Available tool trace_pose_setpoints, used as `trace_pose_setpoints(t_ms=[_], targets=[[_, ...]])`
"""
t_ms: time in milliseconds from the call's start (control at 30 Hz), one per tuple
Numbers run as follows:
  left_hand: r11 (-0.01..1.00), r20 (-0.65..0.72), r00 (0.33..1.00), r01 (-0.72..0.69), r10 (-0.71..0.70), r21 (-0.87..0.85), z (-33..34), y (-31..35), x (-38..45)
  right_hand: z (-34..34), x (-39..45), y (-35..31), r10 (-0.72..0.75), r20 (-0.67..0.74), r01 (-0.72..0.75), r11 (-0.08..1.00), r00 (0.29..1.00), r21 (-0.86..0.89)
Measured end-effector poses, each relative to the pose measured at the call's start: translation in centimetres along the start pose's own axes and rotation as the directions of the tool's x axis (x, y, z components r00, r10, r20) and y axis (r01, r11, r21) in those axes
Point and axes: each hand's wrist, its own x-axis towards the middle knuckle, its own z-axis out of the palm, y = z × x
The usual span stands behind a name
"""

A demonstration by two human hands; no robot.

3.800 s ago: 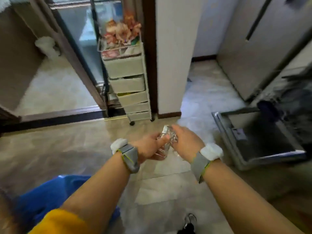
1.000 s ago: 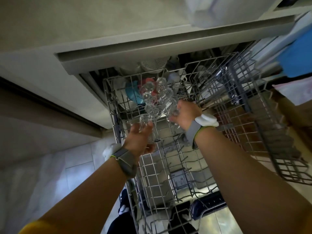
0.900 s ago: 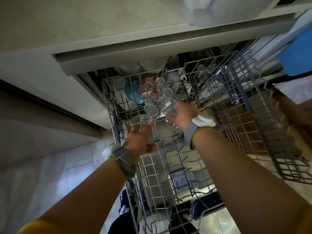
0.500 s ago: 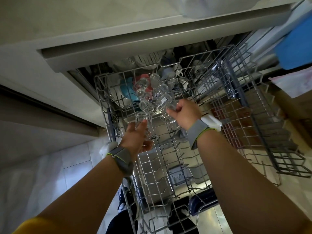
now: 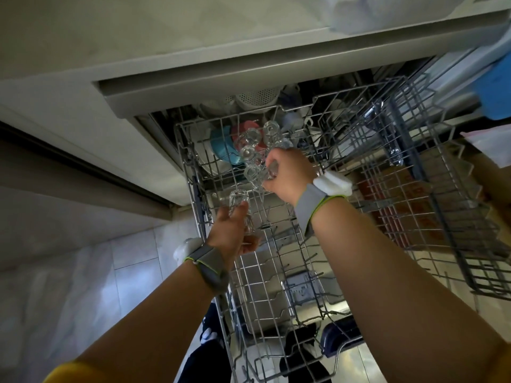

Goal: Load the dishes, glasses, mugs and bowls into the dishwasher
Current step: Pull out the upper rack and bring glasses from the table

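The dishwasher's upper wire rack (image 5: 279, 275) is pulled out under the counter. My left hand (image 5: 231, 234) grips a clear drinking glass (image 5: 237, 201) upside down over the rack's left side. My right hand (image 5: 287, 176) is closed on another clear glass (image 5: 272, 171) further back. Several clear glasses (image 5: 249, 154) stand upside down in a row at the rack's back left. Behind them lie a teal bowl (image 5: 221, 146) and a pink one (image 5: 246, 128).
A second dark wire rack (image 5: 431, 172) sticks out on the right. The counter front (image 5: 249, 76) overhangs the dishwasher opening. A perforated white strainer (image 5: 257, 98) sits deep inside. Tiled floor (image 5: 83, 286) lies to the left. A blue object (image 5: 497, 87) is at the right edge.
3.8 s ago I held the glasses together over the floor, facing away from the dishwasher. Over the last second both hands stayed over the rack; the right hand edged toward the glass row.
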Motion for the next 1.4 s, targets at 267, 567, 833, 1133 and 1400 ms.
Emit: trace_pose_setpoints(t_ms=[267,567,833,1133,1400], targets=[[0.999,0.019,1.000,0.003,-0.004,0.053,-0.7,-0.4,0.1,1.2,-0.8,-0.4,0.061,0.030,-0.056,0.988,0.998,-0.147],[0.998,0.024,1.000,-0.014,0.013,0.063,-0.5,0.0,-0.1,4.0,0.1,0.1,-0.005,0.042,0.018,0.945,0.999,-0.326],[0.969,0.125,0.982,-0.161,0.139,0.188,-0.5,0.3,-1.8,1.0,-3.1,0.3,-0.017,-0.172,0.023,0.999,0.985,0.039],[0.791,0.229,0.912,-0.410,0.341,0.455,2.2,1.7,-2.5,-1.4,-6.3,2.6,0.191,-0.045,-0.144,0.855,0.981,0.499],[0.800,-0.001,0.850,-0.494,0.526,0.341,2.1,-0.5,-0.4,-0.7,-7.1,6.8,0.283,-0.240,-0.175,0.904,0.928,0.391]])
